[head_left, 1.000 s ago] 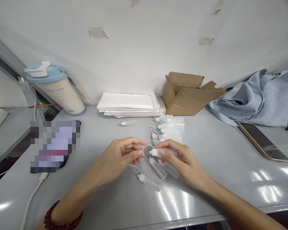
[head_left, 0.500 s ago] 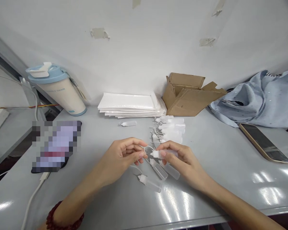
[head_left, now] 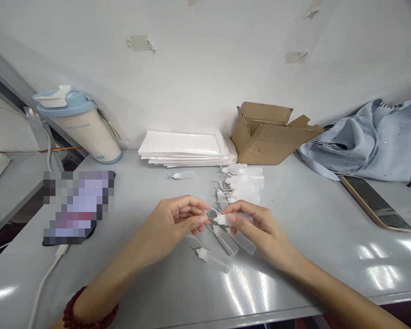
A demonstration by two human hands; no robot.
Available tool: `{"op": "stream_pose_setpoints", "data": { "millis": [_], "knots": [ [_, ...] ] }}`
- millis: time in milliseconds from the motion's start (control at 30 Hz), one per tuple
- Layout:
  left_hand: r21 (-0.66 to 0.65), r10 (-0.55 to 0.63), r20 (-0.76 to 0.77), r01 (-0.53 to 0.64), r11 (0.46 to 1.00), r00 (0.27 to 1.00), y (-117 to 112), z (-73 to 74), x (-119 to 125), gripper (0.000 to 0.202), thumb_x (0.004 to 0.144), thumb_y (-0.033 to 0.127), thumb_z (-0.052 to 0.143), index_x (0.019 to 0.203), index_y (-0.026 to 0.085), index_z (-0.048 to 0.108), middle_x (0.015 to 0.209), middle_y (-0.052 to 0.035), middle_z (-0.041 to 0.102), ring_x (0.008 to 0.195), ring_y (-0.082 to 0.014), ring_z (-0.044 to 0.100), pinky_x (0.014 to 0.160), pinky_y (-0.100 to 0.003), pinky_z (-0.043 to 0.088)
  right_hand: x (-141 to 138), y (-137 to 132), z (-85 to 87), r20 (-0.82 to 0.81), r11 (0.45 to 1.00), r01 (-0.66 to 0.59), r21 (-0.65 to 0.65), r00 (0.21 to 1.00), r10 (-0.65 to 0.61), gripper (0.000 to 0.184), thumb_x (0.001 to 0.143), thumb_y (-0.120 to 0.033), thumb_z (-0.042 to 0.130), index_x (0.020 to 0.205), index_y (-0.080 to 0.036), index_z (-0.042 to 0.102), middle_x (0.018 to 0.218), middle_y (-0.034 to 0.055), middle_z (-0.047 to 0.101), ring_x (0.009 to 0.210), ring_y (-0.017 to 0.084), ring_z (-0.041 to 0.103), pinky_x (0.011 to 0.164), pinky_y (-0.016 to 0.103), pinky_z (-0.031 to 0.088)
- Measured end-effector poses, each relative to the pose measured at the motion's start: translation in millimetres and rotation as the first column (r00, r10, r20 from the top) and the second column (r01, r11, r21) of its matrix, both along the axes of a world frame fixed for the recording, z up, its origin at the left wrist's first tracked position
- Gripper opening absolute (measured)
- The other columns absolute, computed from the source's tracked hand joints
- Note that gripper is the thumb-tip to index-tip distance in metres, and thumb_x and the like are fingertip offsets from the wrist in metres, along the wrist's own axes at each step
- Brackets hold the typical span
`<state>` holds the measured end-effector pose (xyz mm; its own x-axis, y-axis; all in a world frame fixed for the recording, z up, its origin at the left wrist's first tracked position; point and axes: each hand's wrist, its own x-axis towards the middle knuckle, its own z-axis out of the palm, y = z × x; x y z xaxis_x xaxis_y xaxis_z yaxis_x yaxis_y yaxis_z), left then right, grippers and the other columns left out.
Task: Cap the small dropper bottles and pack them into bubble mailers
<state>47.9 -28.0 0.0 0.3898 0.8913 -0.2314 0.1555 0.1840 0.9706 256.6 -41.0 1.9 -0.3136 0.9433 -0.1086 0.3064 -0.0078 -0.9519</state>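
Observation:
My right hand (head_left: 256,226) grips a small clear squeeze bottle (head_left: 234,218) with a white tip, held level just above the grey table (head_left: 294,214). My left hand (head_left: 176,221) pinches the thin tethered cap (head_left: 208,213) at that bottle's tip. Three more small bottles (head_left: 226,242) lie on the table right under my hands. A row of several like bottles (head_left: 243,183) lies further back, and a single bottle (head_left: 181,175) lies apart to its left.
A stack of white bags (head_left: 187,148) and an open cardboard box (head_left: 270,132) stand against the wall. A blue-lidded cup (head_left: 78,123) is back left, a blurred phone (head_left: 77,205) with a cable at left, another phone (head_left: 375,201) and blue cloth (head_left: 370,139) at right.
My fingers shifted slightly at the bottle's tip; the hands and the bottles on the table stay where they were.

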Motion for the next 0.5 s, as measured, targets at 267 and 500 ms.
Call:
{"op": "stream_pose_setpoints", "data": {
  "millis": [267, 500],
  "knots": [
    [0.025, -0.009, -0.041, 0.011, 1.0, 0.999, 0.2, 1.7, 0.6, 0.017, 0.083, 0.033, 0.063, 0.092, 0.019, 0.066, 0.083, -0.0008, 0.067, 0.072, -0.0136, 0.062, 0.07, -0.028, 0.052, -0.3, -0.8, -0.5, 0.028, 1.0, -0.003, 0.011, 1.0, 0.003, 0.02, 0.088, -0.035, 0.05, 0.086, -0.019, 0.063, 0.067, -0.0016, 0.055, 0.064, 0.012, 0.051, 0.056, 0.023, 0.039],
    [0.02, -0.015, -0.021, 0.015, 1.0, 1.0, 1.5, 0.0, -0.5, 0.017, 0.082, 0.032, 0.063, 0.091, 0.018, 0.066, 0.083, -0.0012, 0.067, 0.074, -0.0134, 0.062, 0.072, -0.027, 0.052, -1.1, -2.0, -4.7, 0.049, 0.999, -0.019, 0.033, 0.999, 0.017, 0.02, 0.09, -0.035, 0.05, 0.085, -0.02, 0.063, 0.067, -0.0015, 0.056, 0.066, 0.013, 0.053, 0.057, 0.024, 0.039]
  ]
}}
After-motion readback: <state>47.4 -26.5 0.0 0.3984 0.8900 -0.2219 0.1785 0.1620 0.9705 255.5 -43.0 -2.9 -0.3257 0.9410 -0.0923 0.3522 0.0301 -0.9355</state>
